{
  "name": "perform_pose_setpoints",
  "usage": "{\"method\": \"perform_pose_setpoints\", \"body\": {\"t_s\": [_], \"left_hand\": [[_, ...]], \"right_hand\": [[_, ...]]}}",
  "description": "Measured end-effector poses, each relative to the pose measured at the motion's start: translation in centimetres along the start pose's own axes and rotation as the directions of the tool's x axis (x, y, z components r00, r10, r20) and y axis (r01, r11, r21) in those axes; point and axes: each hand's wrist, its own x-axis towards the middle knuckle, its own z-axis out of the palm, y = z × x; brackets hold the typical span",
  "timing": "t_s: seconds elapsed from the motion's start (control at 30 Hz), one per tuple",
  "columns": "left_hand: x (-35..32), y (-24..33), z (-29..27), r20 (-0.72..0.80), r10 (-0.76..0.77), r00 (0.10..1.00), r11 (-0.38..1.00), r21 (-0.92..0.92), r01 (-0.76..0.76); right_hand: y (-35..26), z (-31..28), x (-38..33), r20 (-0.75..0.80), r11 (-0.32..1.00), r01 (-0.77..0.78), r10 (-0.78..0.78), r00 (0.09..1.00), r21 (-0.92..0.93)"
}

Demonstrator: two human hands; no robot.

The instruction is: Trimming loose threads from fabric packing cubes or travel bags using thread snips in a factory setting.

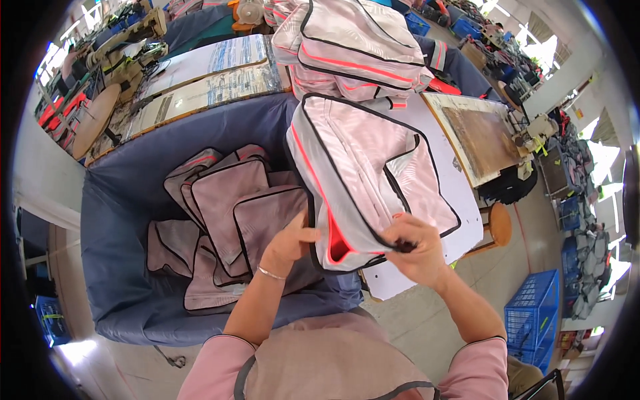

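Observation:
A pale grey-pink fabric bag with black piping and a coral stripe lies tilted before me, across the edge of a white work table. My right hand is closed on its near right corner, fingers bunched at the black edge. My left hand holds the near left edge, with the thumb in front and the other fingers partly hidden behind the fabric. Between my hands a coral-lined opening gapes in the bag's side.
On my left stands a large bin lined with dark blue cloth, with several similar bags inside. More bags are stacked at the table's far end. Blue plastic crates and a round wooden stool stand to the right.

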Motion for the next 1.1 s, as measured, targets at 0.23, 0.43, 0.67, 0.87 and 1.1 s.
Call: {"method": "perform_pose_setpoints", "body": {"t_s": [0.23, 0.43, 0.67, 0.87, 1.1], "left_hand": [[0.4, -3.0, 0.9, -0.060, -0.107, 0.992, 0.994, -0.013, 0.106], [1.4, -5.3, 5.7, -0.241, 0.171, 0.955, 0.943, 0.320, -0.089], [-1.0, -6.0, 0.6, -0.382, 0.157, 0.911, 0.621, 0.755, 0.210], [-4.5, -6.7, -3.3, -0.450, 0.206, 0.869, 0.773, 0.619, 0.137], [3.6, -1.1, -4.1, -0.100, 0.316, 0.944, 0.360, 0.933, -0.022]], "right_hand": [[-1.1, -2.1, 0.2, 0.489, 0.983, -0.183, 0.168, 0.856, -0.018], [-1.7, 2.2, 3.5, -0.007, 0.870, -0.119, 0.131, 0.991, -0.479], [-0.2, -4.4, 4.4, -0.223, 0.736, -0.021, -0.178, 0.958, -0.676], [0.1, -5.9, -0.1, -0.190, 0.882, -0.153, 0.074, 0.979, -0.445], [0.2, -2.1, -3.6, 0.146, 0.863, 0.017, 0.066, 0.987, -0.506]]}}
